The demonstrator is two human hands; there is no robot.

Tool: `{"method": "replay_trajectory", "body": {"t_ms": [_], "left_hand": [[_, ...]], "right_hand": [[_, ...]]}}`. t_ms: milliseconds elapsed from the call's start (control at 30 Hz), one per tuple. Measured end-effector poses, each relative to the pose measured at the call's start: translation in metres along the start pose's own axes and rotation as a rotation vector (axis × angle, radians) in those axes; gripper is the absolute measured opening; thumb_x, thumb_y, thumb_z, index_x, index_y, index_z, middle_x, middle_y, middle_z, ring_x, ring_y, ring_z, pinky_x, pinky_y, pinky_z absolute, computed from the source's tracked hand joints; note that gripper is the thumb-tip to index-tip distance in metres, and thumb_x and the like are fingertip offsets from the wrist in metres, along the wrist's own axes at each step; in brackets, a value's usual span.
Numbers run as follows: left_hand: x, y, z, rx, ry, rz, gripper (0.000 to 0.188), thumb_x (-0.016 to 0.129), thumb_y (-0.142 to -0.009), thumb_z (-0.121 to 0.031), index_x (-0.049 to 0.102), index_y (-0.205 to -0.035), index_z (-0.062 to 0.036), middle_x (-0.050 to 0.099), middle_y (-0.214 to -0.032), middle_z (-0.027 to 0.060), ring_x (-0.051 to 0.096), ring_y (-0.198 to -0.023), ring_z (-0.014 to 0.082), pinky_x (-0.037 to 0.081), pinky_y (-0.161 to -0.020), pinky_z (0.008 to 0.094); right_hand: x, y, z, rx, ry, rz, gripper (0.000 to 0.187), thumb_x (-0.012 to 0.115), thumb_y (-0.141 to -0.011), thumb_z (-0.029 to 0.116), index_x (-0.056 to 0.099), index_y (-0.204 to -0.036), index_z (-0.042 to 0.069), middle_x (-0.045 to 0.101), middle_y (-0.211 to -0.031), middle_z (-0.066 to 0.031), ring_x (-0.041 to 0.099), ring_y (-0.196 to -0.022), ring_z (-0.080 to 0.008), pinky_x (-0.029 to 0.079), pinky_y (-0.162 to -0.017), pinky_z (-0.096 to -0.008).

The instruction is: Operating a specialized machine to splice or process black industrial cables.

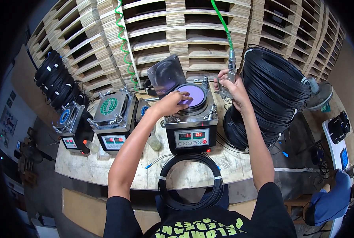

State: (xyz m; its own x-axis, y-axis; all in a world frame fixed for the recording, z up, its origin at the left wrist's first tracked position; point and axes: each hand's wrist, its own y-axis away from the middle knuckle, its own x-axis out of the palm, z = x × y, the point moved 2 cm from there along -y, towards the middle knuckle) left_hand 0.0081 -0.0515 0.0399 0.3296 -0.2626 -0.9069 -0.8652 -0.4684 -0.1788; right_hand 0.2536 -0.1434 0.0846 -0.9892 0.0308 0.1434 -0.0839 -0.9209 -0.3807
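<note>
My left hand (173,104) rests with its fingertips on the left part of a round purple disc (197,96), fingers slightly apart. The disc sits in a dark ring on top of a polishing machine (191,137) with a lit red display. Behind it, the machine's metal cover plate (167,75) stands tilted up. To the right of the disc, my right hand (233,88) is closed around a metal air blow gun (231,73), which hangs from a green air hose (221,16). Its nozzle is mostly hidden by my fingers.
A tall stack of black cable coils (274,91) stands close to my right forearm. Two similar machines (111,115) (68,125) are at left, beside small bottles (154,142). A cable coil (165,186) overhangs the table's front edge. A person's blue sleeve (335,198) shows at lower right.
</note>
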Motion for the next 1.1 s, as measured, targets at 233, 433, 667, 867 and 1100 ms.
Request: {"method": "replay_trajectory", "body": {"t_ms": [233,433,667,867,1100], "left_hand": [[0.001,-0.011,0.008,-0.021,0.040,0.023,0.037,0.065,-0.093,-0.018,0.065,-0.129,-0.0089,0.055,-0.141,0.0203,0.058,-0.121,0.0400,0.048,-0.100,0.0427],[-0.019,-0.009,-0.011,-0.115,0.467,-0.161,0.042,0.055,-0.103,-0.031,0.060,-0.133,-0.0021,0.059,-0.137,0.0154,0.061,-0.120,0.0264,0.049,-0.098,0.0369],[-0.062,-0.015,-0.065,0.070,0.831,-0.455,0.048,0.054,-0.104,-0.030,0.051,-0.140,0.0024,0.064,-0.127,0.0147,0.061,-0.115,0.0178,0.047,-0.098,0.0308],[-0.046,0.024,-0.028,-0.179,0.641,-0.938,0.027,0.057,-0.101,-0.017,0.068,-0.118,0.0012,0.072,-0.101,0.0100,0.066,-0.089,0.0134,0.052,-0.077,0.0269],[-0.040,0.027,-0.026,-0.170,0.770,-0.922,0.025,0.062,-0.100,-0.018,0.069,-0.117,-0.0009,0.069,-0.095,0.0025,0.059,-0.082,0.0067,0.049,-0.073,0.0229]], "right_hand": [[0.007,-0.004,-0.004,-0.006,-0.045,0.060,0.017,0.056,-0.091,0.006,0.056,-0.108,0.003,0.065,-0.094,-0.0088,0.066,-0.083,-0.0155,0.056,-0.077,-0.0307],[0.025,-0.006,-0.008,0.130,-0.093,0.199,0.020,0.059,-0.090,0.007,0.056,-0.109,0.002,0.069,-0.101,-0.0162,0.070,-0.088,-0.0232,0.058,-0.081,-0.0363],[0.051,-0.007,0.004,0.111,0.126,0.281,0.016,0.055,-0.090,0.005,0.059,-0.105,0.001,0.066,-0.093,-0.0092,0.067,-0.084,-0.0168,0.056,-0.077,-0.0318],[0.019,0.004,0.000,0.035,0.163,0.066,0.011,0.052,-0.089,0.002,0.058,-0.099,0.001,0.061,-0.086,-0.0044,0.061,-0.075,-0.0120,0.052,-0.070,-0.0264],[0.005,-0.003,-0.018,-0.148,0.343,-0.049,0.011,0.051,-0.091,0.002,0.060,-0.097,0.001,0.062,-0.085,-0.0051,0.062,-0.077,-0.0123,0.052,-0.073,-0.0280]]}}
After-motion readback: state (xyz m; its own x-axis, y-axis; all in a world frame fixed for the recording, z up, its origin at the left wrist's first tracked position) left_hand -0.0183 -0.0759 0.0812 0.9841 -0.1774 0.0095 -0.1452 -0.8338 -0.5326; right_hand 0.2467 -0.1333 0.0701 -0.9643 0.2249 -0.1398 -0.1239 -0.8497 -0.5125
